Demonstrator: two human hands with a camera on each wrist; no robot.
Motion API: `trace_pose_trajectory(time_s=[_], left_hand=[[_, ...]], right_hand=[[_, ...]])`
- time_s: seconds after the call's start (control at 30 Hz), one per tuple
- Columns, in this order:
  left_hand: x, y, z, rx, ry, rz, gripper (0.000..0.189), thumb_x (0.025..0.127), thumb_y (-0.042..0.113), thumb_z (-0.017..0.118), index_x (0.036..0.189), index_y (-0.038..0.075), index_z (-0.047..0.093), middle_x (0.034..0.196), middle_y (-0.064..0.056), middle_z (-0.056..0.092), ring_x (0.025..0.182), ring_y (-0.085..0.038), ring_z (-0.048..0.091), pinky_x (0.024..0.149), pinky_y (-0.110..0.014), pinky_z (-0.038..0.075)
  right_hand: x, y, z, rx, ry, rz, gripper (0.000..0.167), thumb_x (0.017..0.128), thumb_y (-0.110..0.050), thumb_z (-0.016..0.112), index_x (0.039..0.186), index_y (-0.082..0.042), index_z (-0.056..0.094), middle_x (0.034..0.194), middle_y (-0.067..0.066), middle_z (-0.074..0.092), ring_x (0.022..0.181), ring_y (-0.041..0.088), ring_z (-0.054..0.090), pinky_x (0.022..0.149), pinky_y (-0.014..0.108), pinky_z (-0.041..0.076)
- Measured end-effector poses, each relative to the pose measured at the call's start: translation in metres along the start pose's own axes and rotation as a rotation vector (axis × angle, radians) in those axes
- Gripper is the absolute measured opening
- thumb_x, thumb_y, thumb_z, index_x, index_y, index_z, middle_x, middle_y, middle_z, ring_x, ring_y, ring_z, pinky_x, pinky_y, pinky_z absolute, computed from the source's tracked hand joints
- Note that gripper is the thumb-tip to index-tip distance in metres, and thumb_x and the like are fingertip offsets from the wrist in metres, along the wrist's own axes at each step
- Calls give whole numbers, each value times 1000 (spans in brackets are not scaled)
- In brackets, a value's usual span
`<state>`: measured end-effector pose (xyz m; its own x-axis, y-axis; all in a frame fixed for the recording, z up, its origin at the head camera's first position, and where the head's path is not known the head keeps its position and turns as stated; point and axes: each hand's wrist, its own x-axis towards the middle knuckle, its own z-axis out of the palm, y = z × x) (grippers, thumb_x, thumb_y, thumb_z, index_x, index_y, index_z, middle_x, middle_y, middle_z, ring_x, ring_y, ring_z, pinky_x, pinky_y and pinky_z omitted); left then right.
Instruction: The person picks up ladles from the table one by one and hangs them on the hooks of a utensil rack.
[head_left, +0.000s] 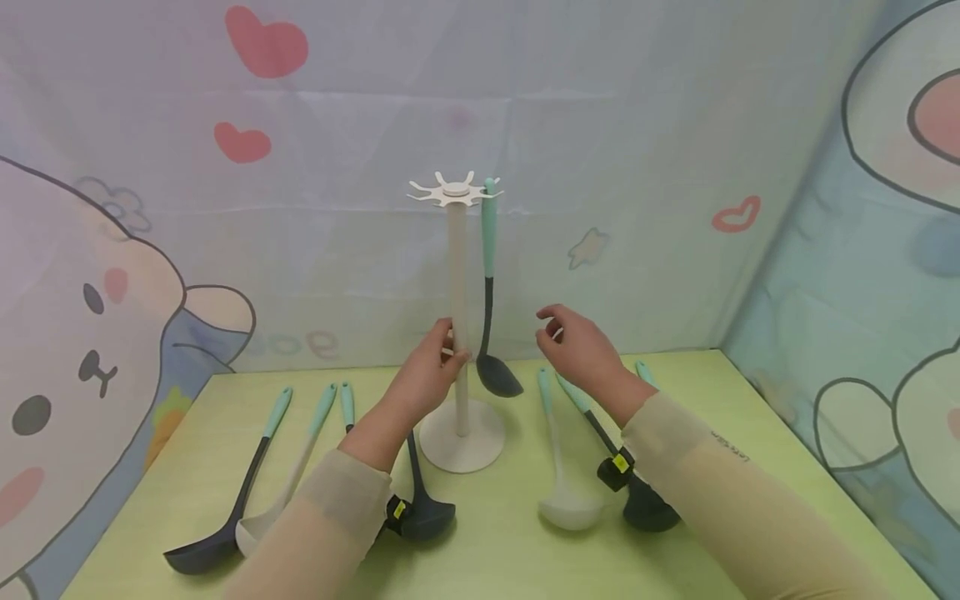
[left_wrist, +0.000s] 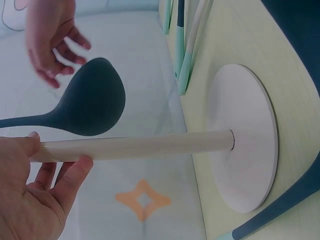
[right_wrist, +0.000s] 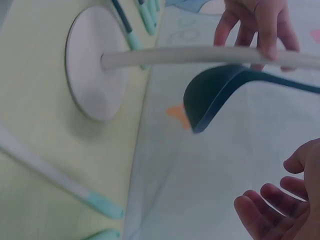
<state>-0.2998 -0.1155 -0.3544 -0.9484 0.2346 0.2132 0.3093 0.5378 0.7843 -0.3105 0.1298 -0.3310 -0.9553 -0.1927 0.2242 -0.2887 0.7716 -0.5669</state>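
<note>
A white stand with a round base (head_left: 480, 450), an upright pole (head_left: 457, 275) and a ring of hooks (head_left: 442, 197) stands at the back of the table. My left hand (head_left: 423, 375) holds the pole low down between thumb and fingers. From a hook on the right side hangs a dark ladle (head_left: 498, 377) with a mint handle, its bowl above the table. To the right of that bowl, my right hand (head_left: 585, 350) is in the air, fingers loosely bent and apart from the ladle. In the right wrist view nothing lies in the right hand (right_wrist: 280, 210).
On the table left of the stand lie several ladles, among them a dark one (head_left: 206, 550), a white one (head_left: 300, 467) and another dark one (head_left: 427, 512). To the right lie a white ladle (head_left: 570, 504) and dark ones (head_left: 648, 508), partly behind my right arm. A patterned cloth hangs behind.
</note>
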Motion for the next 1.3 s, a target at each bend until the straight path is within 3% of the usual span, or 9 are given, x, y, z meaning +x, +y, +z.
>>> trace_pose_trajectory(time_s=[0.2, 0.43, 0.8, 1.0, 1.3], left_hand=[[1, -1, 1, -4, 4, 6, 42, 103, 25, 56, 142, 19, 40, 115, -7, 58, 104, -22, 61, 84, -44, 53], [0, 1, -1, -1, 10, 4, 42, 103, 23, 55, 142, 19, 39, 116, -8, 58, 106, -23, 62, 86, -45, 53], [-2, 3, 0, -1, 4, -8, 43, 103, 25, 56, 142, 19, 39, 118, -8, 58, 106, -24, 62, 86, -46, 53], [-1, 4, -2, 2, 1, 3, 46, 103, 25, 56, 145, 19, 37, 118, -9, 58, 107, -24, 62, 88, -45, 52], [-1, 1, 0, -5, 11, 9, 45, 103, 23, 55, 145, 18, 38, 115, -8, 58, 105, -23, 63, 87, -44, 53]], right_hand=[[0, 32, -7, -76, -43, 80, 42, 102, -30, 41, 136, -8, 52, 120, 15, 61, 89, 27, 61, 78, 44, 49], [2, 60, -13, -121, -121, 156, 42, 103, -30, 43, 132, -2, 53, 124, 22, 59, 98, 33, 61, 82, 48, 49], [-7, 104, -23, -148, -299, 243, 46, 102, -26, 43, 133, 9, 48, 129, 28, 54, 76, 27, 63, 69, 41, 50], [-11, 135, -29, -126, -317, 292, 44, 101, -22, 42, 128, 12, 47, 123, 27, 53, 72, 21, 53, 68, 38, 51], [-19, 166, -38, -94, -342, 375, 49, 101, -20, 45, 131, 19, 38, 114, 29, 49, 81, 25, 50, 68, 40, 54]])
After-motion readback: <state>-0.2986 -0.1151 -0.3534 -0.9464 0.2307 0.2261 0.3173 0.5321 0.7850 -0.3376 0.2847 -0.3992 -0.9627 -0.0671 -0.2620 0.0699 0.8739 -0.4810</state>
